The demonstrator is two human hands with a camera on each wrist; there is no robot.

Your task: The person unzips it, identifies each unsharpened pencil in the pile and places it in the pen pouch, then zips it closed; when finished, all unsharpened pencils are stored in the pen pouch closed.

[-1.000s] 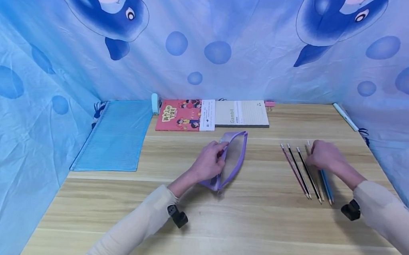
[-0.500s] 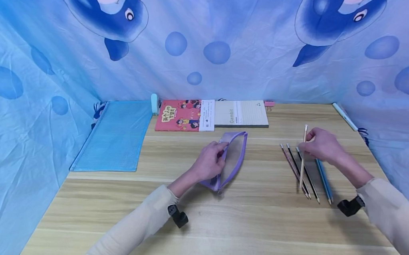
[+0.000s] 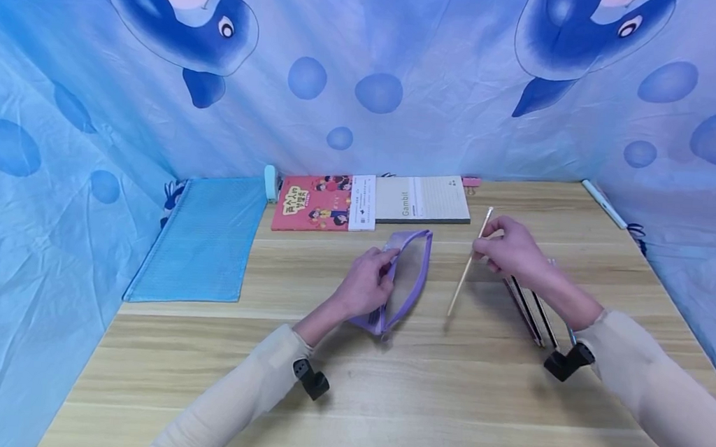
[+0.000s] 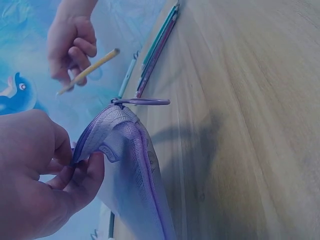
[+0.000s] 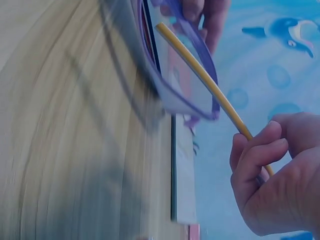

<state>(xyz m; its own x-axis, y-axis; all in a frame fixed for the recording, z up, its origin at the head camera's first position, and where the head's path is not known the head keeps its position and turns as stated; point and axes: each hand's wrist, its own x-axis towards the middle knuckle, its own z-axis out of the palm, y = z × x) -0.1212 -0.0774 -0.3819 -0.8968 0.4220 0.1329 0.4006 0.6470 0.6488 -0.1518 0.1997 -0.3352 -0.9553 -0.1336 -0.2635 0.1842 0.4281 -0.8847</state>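
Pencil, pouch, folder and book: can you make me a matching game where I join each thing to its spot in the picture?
Things:
1. yellow pencil
2. purple pouch
3. blue mesh folder
4. red book

Places:
A. flat on the table's left side, by the curtain
B. pinched in the right hand, lifted off the table
C. at the table's back edge, next to the Gambit notepad
D. gripped at its open edge by the left hand

Pairs: 1-B, 2-D, 3-A, 4-C
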